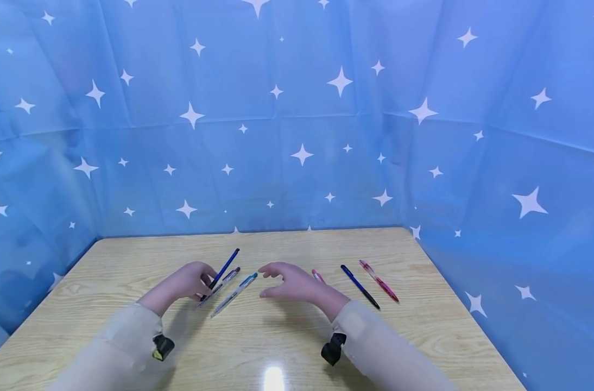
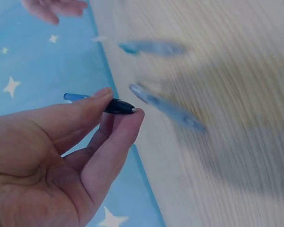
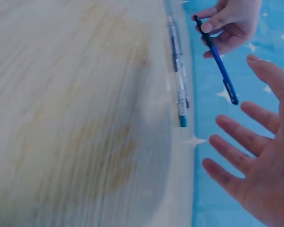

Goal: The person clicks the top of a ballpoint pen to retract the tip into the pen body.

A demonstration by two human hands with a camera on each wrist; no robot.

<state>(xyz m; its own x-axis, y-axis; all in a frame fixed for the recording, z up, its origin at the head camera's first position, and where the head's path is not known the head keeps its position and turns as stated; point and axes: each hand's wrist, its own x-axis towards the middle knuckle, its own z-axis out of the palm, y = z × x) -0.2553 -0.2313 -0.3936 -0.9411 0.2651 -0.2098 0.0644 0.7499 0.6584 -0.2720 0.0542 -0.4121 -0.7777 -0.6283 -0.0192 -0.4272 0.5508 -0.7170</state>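
My left hand [image 1: 193, 281] pinches a blue pen [image 1: 226, 267] near its dark tip, between thumb and fingers. In the left wrist view the blue pen [image 2: 119, 106] shows its pointed end by the fingertips. My right hand [image 1: 289, 282] holds nothing, its fingers spread in the right wrist view, where the blue pen [image 3: 219, 66] extends toward it. On the table below lie a clear pen with a dark end [image 1: 231, 275] and a clear pen with a teal end [image 1: 235, 294], side by side between the two hands.
Right of my right hand, a second blue pen [image 1: 359, 286] and a red pen [image 1: 380, 281] lie on the wooden table [image 1: 258, 353]. A pink pen [image 1: 317, 275] is partly hidden behind the right hand. A blue star-patterned cloth [image 1: 277, 179] stands around the table.
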